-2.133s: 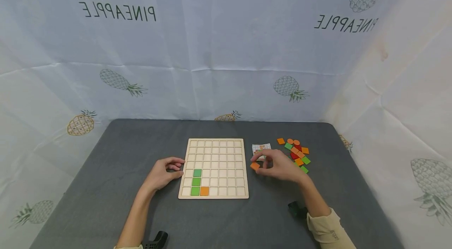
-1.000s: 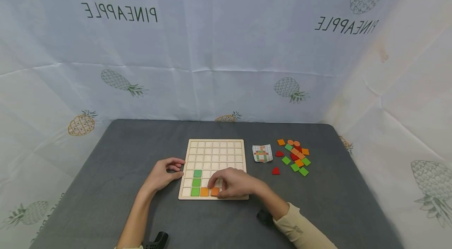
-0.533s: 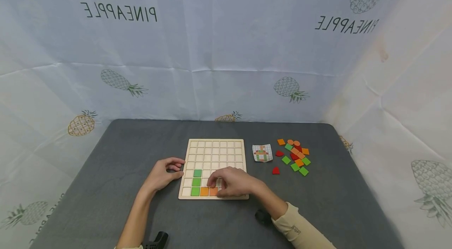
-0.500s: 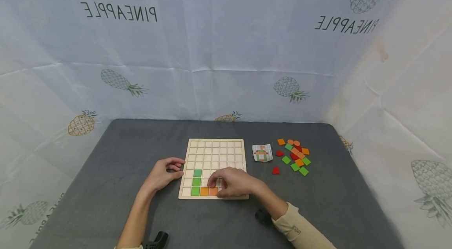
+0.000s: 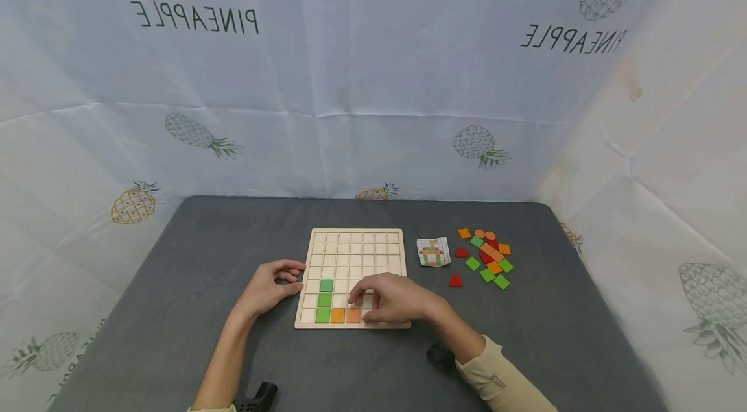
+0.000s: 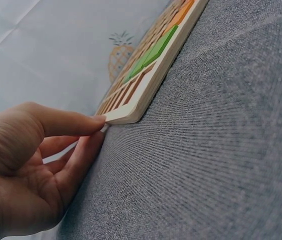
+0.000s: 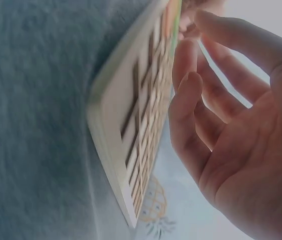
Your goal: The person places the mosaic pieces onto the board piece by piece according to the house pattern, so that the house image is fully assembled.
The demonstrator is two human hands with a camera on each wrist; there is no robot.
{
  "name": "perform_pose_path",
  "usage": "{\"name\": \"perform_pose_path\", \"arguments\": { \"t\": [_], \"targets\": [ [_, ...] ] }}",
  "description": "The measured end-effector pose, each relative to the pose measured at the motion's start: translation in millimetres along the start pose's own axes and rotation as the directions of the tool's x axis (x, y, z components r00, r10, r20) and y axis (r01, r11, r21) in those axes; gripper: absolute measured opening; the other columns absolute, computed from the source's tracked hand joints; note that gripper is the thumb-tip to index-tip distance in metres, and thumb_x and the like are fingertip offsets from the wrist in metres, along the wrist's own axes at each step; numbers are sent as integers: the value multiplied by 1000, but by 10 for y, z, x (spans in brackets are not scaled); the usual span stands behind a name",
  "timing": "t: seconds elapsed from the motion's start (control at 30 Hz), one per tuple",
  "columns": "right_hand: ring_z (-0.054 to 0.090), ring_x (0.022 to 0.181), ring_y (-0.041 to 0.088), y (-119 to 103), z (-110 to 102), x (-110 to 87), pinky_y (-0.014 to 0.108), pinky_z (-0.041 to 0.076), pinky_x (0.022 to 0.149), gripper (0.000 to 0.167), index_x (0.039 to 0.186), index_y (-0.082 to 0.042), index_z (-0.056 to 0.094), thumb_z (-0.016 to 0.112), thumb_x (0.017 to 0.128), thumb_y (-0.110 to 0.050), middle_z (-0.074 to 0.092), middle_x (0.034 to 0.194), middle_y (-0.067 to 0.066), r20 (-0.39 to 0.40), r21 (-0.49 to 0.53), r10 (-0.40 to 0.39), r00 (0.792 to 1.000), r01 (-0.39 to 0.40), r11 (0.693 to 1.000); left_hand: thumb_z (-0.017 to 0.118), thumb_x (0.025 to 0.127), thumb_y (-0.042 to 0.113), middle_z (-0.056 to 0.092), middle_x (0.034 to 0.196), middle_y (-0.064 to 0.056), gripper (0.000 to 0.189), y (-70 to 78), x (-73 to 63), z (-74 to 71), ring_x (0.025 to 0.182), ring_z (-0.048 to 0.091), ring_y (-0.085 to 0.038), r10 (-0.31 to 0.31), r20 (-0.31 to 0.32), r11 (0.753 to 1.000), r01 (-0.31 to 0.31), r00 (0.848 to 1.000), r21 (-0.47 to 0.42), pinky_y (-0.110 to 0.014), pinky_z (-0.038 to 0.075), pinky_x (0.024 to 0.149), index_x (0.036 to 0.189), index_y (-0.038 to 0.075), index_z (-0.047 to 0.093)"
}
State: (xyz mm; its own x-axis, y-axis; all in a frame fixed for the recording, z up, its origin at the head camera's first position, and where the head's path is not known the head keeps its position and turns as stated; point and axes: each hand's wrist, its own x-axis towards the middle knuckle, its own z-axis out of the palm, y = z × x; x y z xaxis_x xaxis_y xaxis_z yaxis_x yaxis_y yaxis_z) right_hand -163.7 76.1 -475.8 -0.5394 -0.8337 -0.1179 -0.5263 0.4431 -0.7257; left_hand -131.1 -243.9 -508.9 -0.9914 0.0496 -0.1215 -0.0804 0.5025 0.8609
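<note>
A wooden grid board (image 5: 362,248) lies flat on the dark table. My left hand (image 5: 265,289) pinches its left edge; in the left wrist view the thumb (image 6: 75,123) lies on the rim near a corner, fingers against the side. Over the board's lower right part hovers my right hand (image 5: 399,298), fingers loosely bent, nothing between them. Just left of its fingertips, a salmon-orange square tile (image 5: 353,315) sits in the bottom row beside an orange tile (image 5: 338,315). Three green tiles (image 5: 323,300) form a column at the left. My right hand hides several cells.
Right of the board lies a small printed pattern card (image 5: 434,252). Beyond it are loose green, orange and red pieces, among them a red piece (image 5: 456,281) and a green square (image 5: 487,275). Pineapple-printed cloth (image 5: 373,74) hangs behind the table.
My right hand brought the salmon-orange tile from the right of the board into the bottom row, let go of it and drew slightly back to the right. The left hand stayed put.
</note>
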Motion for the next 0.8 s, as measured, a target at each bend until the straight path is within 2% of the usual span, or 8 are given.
{"name": "perform_pose_path", "arguments": {
  "t": [0.17,0.23,0.37,0.5,0.67,0.8],
  "targets": [
    [67,79,-2,57,-133,-115,21,56,74,30,126,-13,75,81,96,-11,76,120,5,-40,61,5,999,-3,998,81,94,3,72,119,-18,39,8,4,-3,99,68,-18,-4,1,1000,4,1000,-3,-24,54,82,131,0,73],
    [68,81,-1,86,-195,-168,22,57,77,31,128,-11,74,80,97,-12,75,123,8,-56,82,15,998,-10,997,81,94,3,72,119,-18,38,10,4,-2,99,67,-18,-8,0,1000,8,1000,-3,-24,54,82,131,0,73],
    [69,82,0,165,-318,-289,25,59,81,36,132,-8,72,82,98,-15,74,127,13,-95,90,39,995,-30,995,81,94,2,72,119,-18,38,3,5,2,99,67,-18,-16,-4,1000,16,1000,1,-24,54,82,131,0,73],
    [68,81,2,279,-439,-432,27,59,79,40,134,-4,70,82,98,-16,73,129,16,-139,86,65,988,-53,995,81,94,3,72,119,-17,38,-10,13,3,98,67,-17,-14,-7,1000,14,1000,6,-24,54,82,131,0,73],
    [70,83,5,478,-584,-655,28,59,77,41,133,0,69,82,98,-15,71,131,21,-218,94,95,971,-76,993,81,95,4,72,119,-16,37,-12,20,4,97,66,-13,-15,-6,1000,15,1000,9,-24,53,82,131,2,73],
    [69,81,9,656,-700,-843,28,59,69,41,132,2,69,82,97,-14,71,130,24,-278,121,137,951,-107,987,81,94,4,72,118,-17,37,-14,16,9,97,66,-15,-15,-6,1000,15,1000,3,-24,53,81,131,1,73]
  ]
}}
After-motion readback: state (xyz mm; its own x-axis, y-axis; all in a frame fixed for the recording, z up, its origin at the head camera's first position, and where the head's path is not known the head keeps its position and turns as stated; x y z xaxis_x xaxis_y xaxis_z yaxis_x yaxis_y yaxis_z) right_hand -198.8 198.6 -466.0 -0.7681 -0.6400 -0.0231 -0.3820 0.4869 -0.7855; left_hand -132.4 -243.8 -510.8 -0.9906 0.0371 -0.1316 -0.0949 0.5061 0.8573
